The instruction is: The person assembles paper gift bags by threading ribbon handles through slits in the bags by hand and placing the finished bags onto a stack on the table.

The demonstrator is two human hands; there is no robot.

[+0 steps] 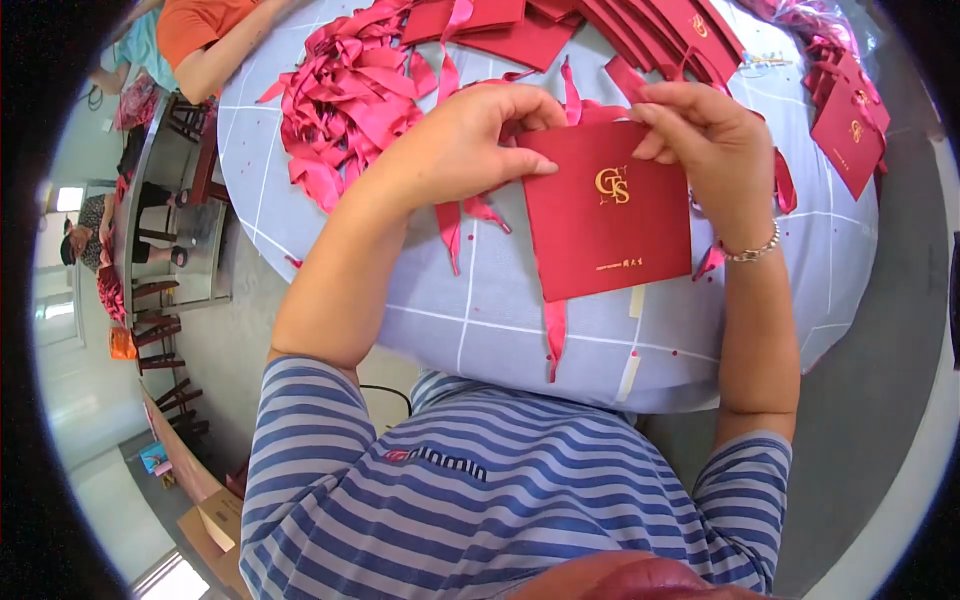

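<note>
A flat red paper gift bag [612, 235] with gold print is held up over the table, its front toward me. My left hand [490, 140] grips its upper left edge, thumb on the front face and the other fingers behind. At the upper right corner, my right hand [700, 135] has thumb and forefinger pinched on a pink-red ribbon [624, 78]. Its remaining fingers curl near the bag's top edge. One ribbon tail [556, 340] hangs below the bag's lower left corner. What lies behind the bag is hidden.
Loose ribbons [350, 100] heap at the far left of the cloth-covered table [420, 320]. Stacked red bags [650, 40] lie at the far side, and more bags [852, 135] at the right edge. Another person's arm [235, 50] reaches in at the far left.
</note>
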